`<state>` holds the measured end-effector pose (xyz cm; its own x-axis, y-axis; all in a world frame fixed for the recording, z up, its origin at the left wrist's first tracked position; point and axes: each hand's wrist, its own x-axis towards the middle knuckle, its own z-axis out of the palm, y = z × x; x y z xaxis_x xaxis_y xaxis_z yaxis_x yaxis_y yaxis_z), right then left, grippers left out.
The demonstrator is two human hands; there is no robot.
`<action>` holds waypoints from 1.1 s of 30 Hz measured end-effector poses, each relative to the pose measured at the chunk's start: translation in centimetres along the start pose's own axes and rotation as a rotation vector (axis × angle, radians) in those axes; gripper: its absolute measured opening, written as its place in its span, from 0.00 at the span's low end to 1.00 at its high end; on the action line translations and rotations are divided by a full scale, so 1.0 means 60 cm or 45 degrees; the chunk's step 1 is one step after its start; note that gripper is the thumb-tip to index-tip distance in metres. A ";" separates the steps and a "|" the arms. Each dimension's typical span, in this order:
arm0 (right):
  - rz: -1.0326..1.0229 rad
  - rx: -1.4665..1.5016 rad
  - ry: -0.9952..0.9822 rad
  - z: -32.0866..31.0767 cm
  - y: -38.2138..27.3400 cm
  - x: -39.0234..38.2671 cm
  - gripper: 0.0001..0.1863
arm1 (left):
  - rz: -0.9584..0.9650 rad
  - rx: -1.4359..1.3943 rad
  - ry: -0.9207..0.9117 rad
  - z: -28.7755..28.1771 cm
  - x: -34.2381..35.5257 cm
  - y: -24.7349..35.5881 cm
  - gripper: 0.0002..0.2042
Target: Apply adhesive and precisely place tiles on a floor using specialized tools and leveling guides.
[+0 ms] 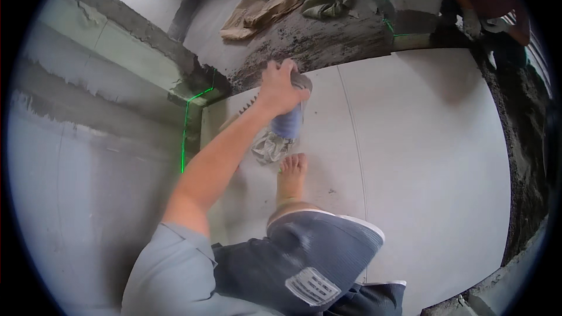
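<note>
My left hand (282, 86) is closed over the dark grey top of a blue cylinder (287, 123), whose exact kind I cannot make out. Thumb and fingers wrap round that top. The cylinder is over the pale tiles (427, 158), just beyond my bare foot (291, 175). Beside it, partly behind my forearm, shows the toothed edge of a notched trowel (248, 106). A crumpled clear plastic bag (271, 147) lies below the cylinder, close to my toes. My right hand is out of the picture.
Rough grey mortar (316, 44) borders the tiles at the far side, with brown and green sacks (263, 11) beyond. Green laser lines (185, 129) mark the left wall's foot. Another person (489, 6) is at the far right, above a dark mortar strip (518, 140).
</note>
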<state>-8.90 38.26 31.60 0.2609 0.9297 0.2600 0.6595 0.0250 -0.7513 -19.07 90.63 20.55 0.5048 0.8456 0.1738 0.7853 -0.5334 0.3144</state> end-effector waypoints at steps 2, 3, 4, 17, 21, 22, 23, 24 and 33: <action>0.059 0.090 -0.019 -0.002 -0.011 0.008 0.17 | -0.101 0.074 -0.183 0.011 0.001 0.012 0.34; 0.086 0.133 -0.025 -0.006 -0.012 0.009 0.17 | -0.202 0.090 -0.298 0.019 0.001 0.025 0.35; 0.083 0.126 -0.010 -0.011 -0.010 0.009 0.17 | -0.303 0.108 -0.413 0.027 0.002 0.034 0.37; -0.236 0.239 0.480 0.040 0.055 0.012 0.12 | 0.179 0.894 -1.349 0.114 0.022 0.028 0.23; -0.165 0.328 0.591 0.056 0.052 -0.021 0.10 | 0.139 0.638 -1.274 0.152 0.010 0.018 0.25; -0.086 0.285 0.662 0.062 0.056 -0.030 0.10 | 0.124 0.640 -1.365 0.175 -0.023 0.030 0.27; -0.104 0.366 0.702 0.066 0.063 -0.039 0.11 | 0.096 0.638 -1.462 0.199 -0.058 0.037 0.30; -0.114 0.451 0.751 0.072 0.066 -0.043 0.12 | 0.054 0.658 -1.544 0.217 -0.091 0.047 0.32; 1.136 -0.079 1.570 0.155 0.140 -0.267 0.14 | 1.031 0.388 -0.973 0.393 -0.187 0.131 0.39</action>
<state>-14.11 27.02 15.47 0.9641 -0.2458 0.1007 -0.0078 -0.4052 -0.9142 -10.12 76.45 -0.96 0.9037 0.0749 -0.4215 0.1339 -0.9846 0.1121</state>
